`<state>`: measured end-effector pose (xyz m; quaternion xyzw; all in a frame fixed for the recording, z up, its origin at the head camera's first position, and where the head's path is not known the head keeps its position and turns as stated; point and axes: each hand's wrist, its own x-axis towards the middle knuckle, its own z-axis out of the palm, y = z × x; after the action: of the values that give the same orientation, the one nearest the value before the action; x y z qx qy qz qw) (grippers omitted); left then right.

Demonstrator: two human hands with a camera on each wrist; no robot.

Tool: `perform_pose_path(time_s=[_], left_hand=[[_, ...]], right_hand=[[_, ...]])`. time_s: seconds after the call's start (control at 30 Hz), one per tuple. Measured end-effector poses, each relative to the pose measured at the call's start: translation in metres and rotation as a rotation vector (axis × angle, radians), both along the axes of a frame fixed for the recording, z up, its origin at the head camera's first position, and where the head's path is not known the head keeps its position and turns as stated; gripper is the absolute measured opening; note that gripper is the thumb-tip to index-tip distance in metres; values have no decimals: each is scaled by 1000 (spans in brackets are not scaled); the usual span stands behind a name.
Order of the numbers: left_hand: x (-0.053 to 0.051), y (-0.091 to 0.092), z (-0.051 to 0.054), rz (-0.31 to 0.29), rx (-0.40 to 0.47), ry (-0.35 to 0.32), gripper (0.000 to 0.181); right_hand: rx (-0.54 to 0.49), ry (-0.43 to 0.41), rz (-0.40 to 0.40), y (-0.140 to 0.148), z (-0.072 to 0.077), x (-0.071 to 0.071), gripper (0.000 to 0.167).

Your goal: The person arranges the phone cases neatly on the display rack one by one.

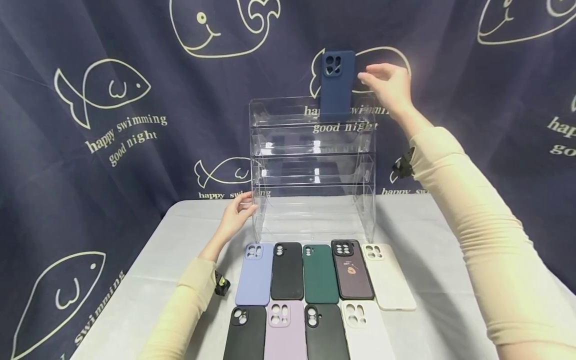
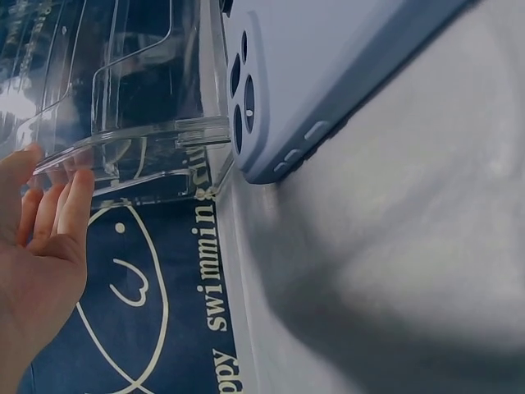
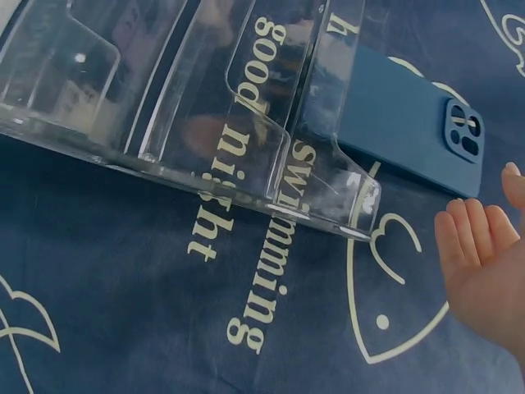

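Note:
A clear tiered display stand [image 1: 315, 215] stands upright at the back of the table. In its top tier a dark blue phone case [image 1: 337, 92] stands on end, camera cutout at the top. My right hand [image 1: 390, 87] is just right of that case, apart from it, holding nothing; the right wrist view shows the fingers [image 3: 467, 238] extended below the case's corner. At the stand's left side, my left hand [image 1: 236, 215] pinches the side panel's edge between thumb and fingers. The left wrist view shows those fingers [image 2: 76, 209] partly through the clear plastic.
Phone cases lie in two rows before the stand, among them a light blue case [image 1: 254, 280], a green case [image 1: 321, 275], a lilac case [image 1: 285, 340] and a cream case [image 1: 391, 282]. A dark fish-print curtain [image 1: 135, 200] hangs behind the table [image 1: 148, 280].

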<state>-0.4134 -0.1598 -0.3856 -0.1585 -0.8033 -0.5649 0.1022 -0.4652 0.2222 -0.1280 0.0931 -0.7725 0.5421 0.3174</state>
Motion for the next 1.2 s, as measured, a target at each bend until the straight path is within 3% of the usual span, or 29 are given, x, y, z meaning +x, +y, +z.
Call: perform_pose_path(time_s=[0.17,0.4,1.2], left_hand=[[0,0,2,20,-23,-4,50],[-1,3,-4,14,-35,-29,50],[3,-1,-5,1,-55,-2,52]], right_hand=[[28,-20,12,3,-2,16,46],[163,-57,-3,13,-14,42,49],[345,-108,140,8,-54,116,51]])
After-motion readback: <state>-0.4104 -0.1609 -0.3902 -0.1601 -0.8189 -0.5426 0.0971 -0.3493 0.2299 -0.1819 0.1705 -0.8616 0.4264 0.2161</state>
